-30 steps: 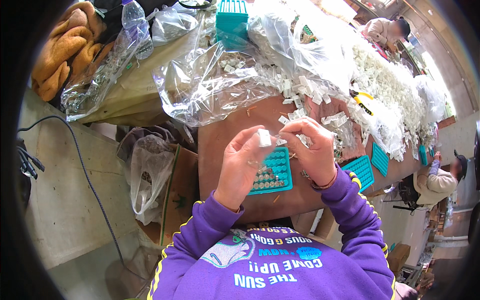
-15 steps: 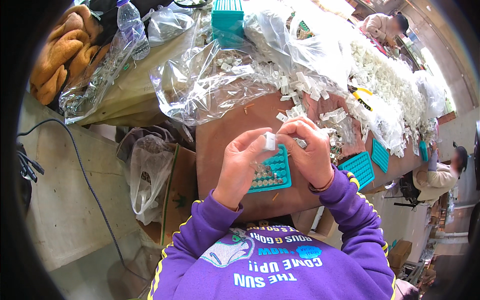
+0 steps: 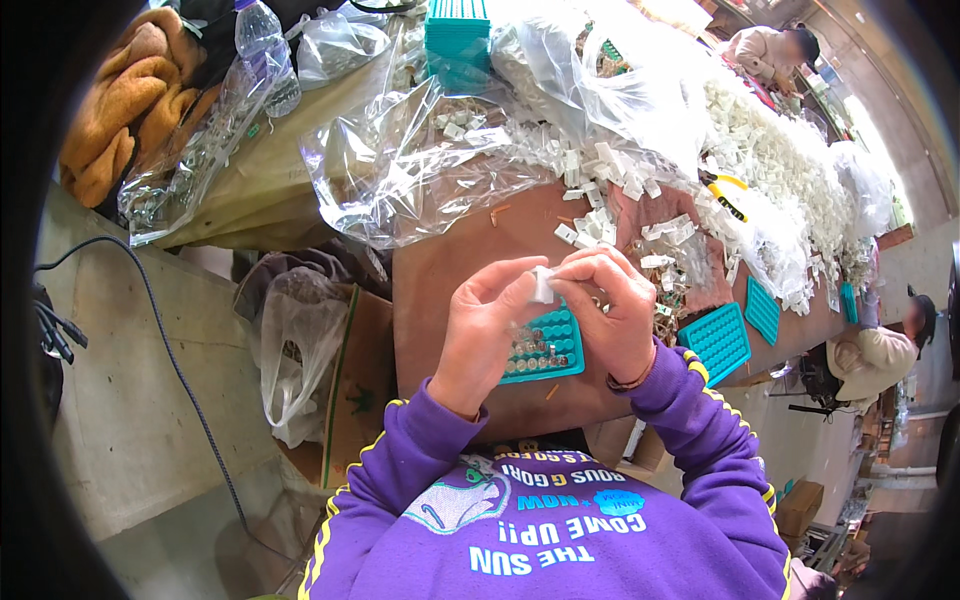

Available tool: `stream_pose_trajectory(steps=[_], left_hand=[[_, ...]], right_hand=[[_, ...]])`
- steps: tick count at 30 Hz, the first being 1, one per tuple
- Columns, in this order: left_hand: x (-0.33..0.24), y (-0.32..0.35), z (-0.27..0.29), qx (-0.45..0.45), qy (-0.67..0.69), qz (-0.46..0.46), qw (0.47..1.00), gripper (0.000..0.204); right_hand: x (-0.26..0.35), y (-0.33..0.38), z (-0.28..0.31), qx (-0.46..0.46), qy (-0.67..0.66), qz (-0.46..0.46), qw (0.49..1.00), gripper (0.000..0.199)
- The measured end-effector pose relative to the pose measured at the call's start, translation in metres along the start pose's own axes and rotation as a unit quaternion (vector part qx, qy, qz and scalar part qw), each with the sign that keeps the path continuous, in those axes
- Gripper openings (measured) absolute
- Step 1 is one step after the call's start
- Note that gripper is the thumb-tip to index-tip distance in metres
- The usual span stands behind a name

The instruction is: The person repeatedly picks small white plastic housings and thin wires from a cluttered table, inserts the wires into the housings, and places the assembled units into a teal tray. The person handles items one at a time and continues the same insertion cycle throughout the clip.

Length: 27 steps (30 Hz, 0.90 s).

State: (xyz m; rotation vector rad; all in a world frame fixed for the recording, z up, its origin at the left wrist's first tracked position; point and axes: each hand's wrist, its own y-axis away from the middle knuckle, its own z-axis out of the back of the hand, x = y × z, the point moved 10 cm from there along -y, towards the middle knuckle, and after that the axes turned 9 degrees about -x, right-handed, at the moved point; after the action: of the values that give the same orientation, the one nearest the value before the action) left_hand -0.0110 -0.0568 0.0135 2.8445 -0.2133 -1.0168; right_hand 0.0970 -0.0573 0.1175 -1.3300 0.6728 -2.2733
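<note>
Between my two hands, above the table, is a small white plastic block (image 3: 543,285). My left hand (image 3: 485,325) grips it between thumb and fingers. Closed in a pinch, my right hand (image 3: 612,305) meets the block's right side; its fingertips partly cover it. Beneath them lies a teal tray (image 3: 553,375) with rows of round pockets, several holding small clear and metallic parts. My hands hide part of the tray.
White plastic pieces (image 3: 600,228) lie scattered beyond my hands, joining a large heap (image 3: 770,190) at right. Yellow-handled pliers (image 3: 731,196), empty teal trays (image 3: 714,342), a tray stack (image 3: 457,45) and transparent plastic bags (image 3: 400,190) surround the work. Two people sit farther right.
My right hand has shifted slightly left, its fingertips now closing against the white block. The block has turned a little; my left hand keeps its hold.
</note>
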Motion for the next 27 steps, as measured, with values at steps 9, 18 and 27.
stream_pose_trajectory(steps=[9,18,27], left_hand=[[0.001,0.0,-0.003,0.008,0.004,0.002,1.0,0.028],[-0.004,0.002,-0.003,0.006,-0.06,-0.022,0.998,0.027],[0.004,0.001,-0.004,0.015,-0.043,0.004,0.999,0.026]], right_hand=[[0.008,-0.003,0.003,0.019,0.026,0.046,0.998,0.012],[0.012,0.002,-0.002,0.047,0.036,0.07,0.996,0.012],[0.006,0.006,0.007,0.024,0.023,0.036,0.999,0.011]])
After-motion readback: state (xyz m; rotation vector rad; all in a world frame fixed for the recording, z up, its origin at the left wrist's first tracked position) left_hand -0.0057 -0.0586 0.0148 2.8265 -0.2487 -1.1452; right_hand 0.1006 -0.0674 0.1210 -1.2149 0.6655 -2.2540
